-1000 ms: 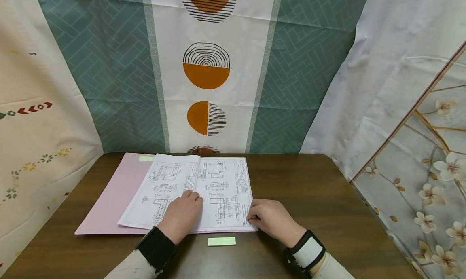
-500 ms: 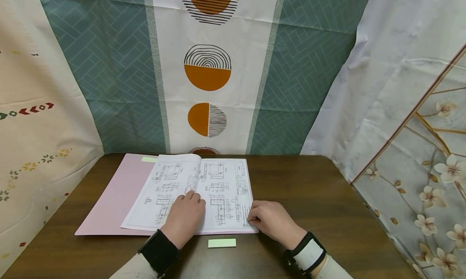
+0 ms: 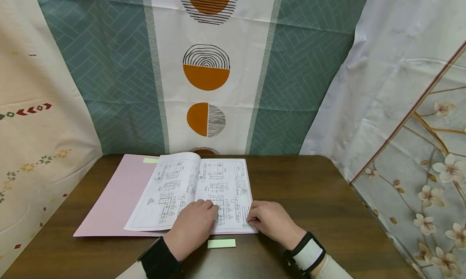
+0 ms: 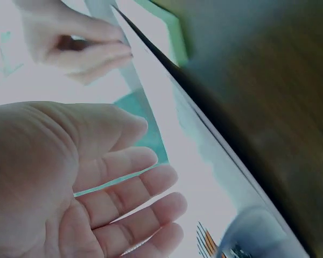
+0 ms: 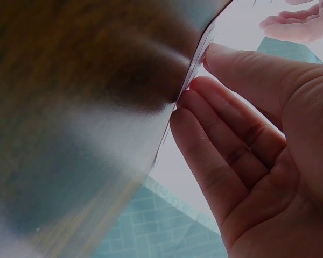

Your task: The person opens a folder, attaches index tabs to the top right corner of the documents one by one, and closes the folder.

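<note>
A stack of printed drawing sheets (image 3: pixel 204 190) lies open on a pink folder (image 3: pixel 113 198), which rests on the dark wooden table (image 3: pixel 320 198). The left hand (image 3: pixel 193 228) lies flat on the sheets' near edge, fingers straight and relaxed, holding nothing. The right hand (image 3: pixel 271 220) is at the sheets' near right corner, fingertips (image 5: pixel 204 80) pinching the paper's edge. A green sticky strip (image 3: pixel 221 243) lies on the table just in front of the sheets, between the wrists. Another green tab (image 3: pixel 150 160) sits on the folder beside the sheets' far left corner.
</note>
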### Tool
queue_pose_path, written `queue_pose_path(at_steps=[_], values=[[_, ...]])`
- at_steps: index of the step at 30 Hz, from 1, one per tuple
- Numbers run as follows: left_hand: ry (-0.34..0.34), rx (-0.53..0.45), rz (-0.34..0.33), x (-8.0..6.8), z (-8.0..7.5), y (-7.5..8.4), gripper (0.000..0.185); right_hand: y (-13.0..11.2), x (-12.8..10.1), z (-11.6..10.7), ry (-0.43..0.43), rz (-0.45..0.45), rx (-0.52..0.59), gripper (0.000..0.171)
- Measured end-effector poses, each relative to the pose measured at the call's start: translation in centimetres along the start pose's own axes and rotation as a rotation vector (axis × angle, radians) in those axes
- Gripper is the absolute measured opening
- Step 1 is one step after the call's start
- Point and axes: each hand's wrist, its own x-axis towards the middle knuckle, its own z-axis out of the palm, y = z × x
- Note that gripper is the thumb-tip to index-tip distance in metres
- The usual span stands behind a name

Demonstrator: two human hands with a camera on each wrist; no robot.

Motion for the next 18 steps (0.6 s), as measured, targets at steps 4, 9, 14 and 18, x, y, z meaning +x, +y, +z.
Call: queue_pose_path(at_steps=[4, 9, 14, 18], values=[[-0.025, -0.037, 0.036, -0.3, -0.5, 0.6, 0.019, 0.0, 0.2, -0.1, -0.005, 0.003, 0.003, 0.016], [-0.109, -0.102, 0.077, -1.0, -0.8, 1.0, 0.023, 0.0, 0.2, 0.0, -0.025, 0.022, 0.007, 0.015], [-0.191, -0.160, 0.098, -1.7, -1.0, 0.9, 0.028, -0.1, 0.2, 0.0, -0.026, 0.031, 0.010, 0.014], [-0.234, -0.170, 0.106, -2.1, -1.1, 0.9, 0.033, -0.1, 0.1, -0.1, -0.027, 0.032, 0.007, 0.014]])
